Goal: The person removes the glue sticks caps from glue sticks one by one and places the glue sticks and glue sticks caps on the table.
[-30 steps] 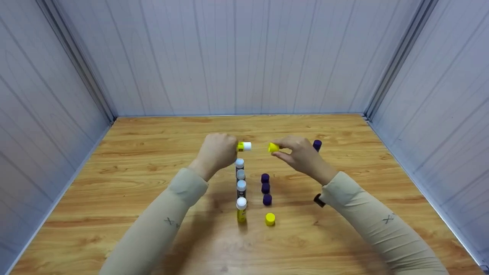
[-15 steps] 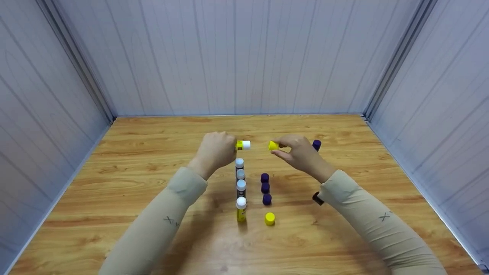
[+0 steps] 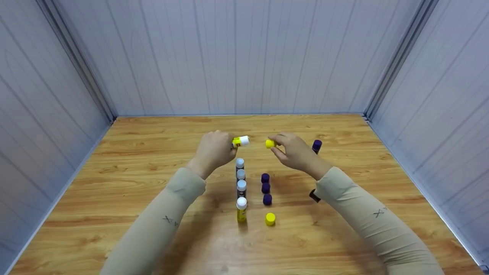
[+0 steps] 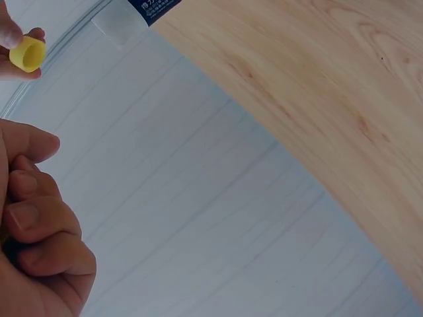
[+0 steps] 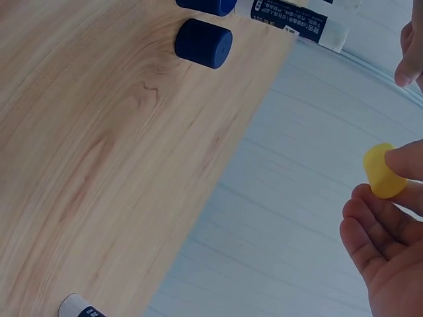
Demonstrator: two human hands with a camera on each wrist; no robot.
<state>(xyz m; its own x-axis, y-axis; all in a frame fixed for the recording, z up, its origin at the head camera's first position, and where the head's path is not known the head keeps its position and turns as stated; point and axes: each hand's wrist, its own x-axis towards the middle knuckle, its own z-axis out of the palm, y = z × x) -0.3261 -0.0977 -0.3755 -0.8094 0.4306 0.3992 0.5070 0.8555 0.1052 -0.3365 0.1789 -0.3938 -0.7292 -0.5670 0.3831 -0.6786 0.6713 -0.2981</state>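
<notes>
In the head view, my left hand grips a yellow glue stick, its bare white end pointing right and slightly up. My right hand pinches a yellow cap between thumb and fingers. A small gap separates cap and stick. The left wrist view shows the cap's hollow mouth; there, curled left fingers hide nearly all of the stick. Below the hands, a row of uncapped glue sticks stands upright, with a yellow glue stick nearest me.
Right of the row, three dark purple caps and a yellow cap sit on the wooden table. Behind my right hand stands a purple-capped glue stick. Pale panel walls enclose the back and sides.
Both hands have risen slightly and shifted a little left. The held glue stick has tilted, its white end now higher. The right hand's cap has turned slightly. Nothing on the table has moved.
</notes>
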